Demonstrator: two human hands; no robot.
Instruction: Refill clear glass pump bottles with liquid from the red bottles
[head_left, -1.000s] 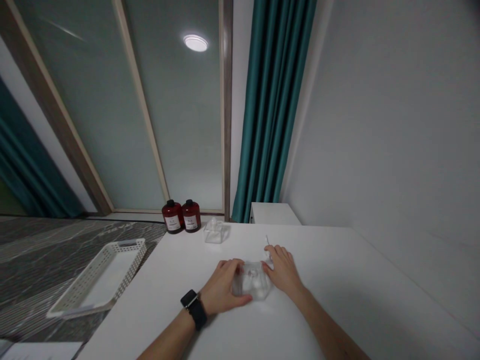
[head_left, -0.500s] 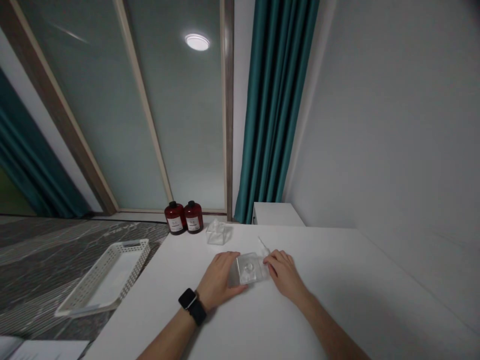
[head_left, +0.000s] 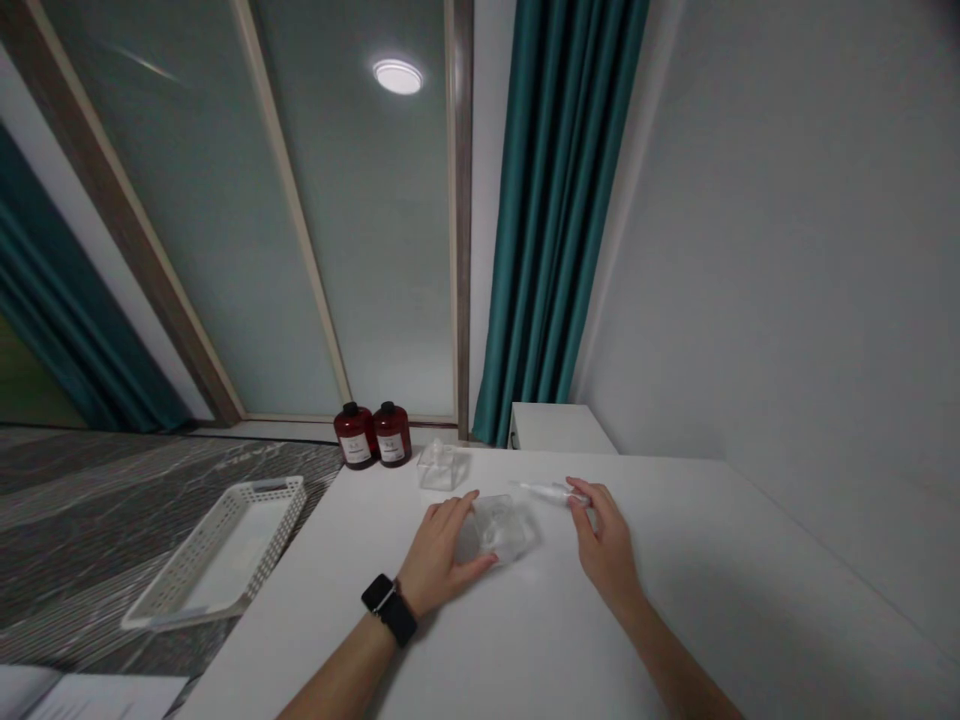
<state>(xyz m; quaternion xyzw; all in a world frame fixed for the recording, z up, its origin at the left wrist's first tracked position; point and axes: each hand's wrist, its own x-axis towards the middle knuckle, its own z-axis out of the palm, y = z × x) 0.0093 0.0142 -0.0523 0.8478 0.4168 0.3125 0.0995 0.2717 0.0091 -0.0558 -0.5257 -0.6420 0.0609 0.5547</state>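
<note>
A clear, square-sided bottle (head_left: 504, 530) lies on the white table, its edges slightly blurred. My left hand (head_left: 441, 555), with a black watch on the wrist, grips its left end between thumb and fingers. To the right of the bottle, my right hand (head_left: 600, 535) pinches a slim whitish pump piece with a thin tube (head_left: 551, 492). The tube points left, just beyond the bottle and apart from it. Farther back stands another clear square container (head_left: 439, 468) with a whitish top.
Two dark red bottles (head_left: 373, 440) with black caps and white labels stand at the table's back left corner. A white perforated basket (head_left: 217, 560) lies left of the table (head_left: 525, 640). A white cabinet (head_left: 559, 425) sits behind it, and a wall (head_left: 810, 300) rises at the right.
My right hand has moved right, away from the clear bottle, with the pump piece. Its tube has swung from pointing up and away to pointing left. My left hand stays on the bottle.
</note>
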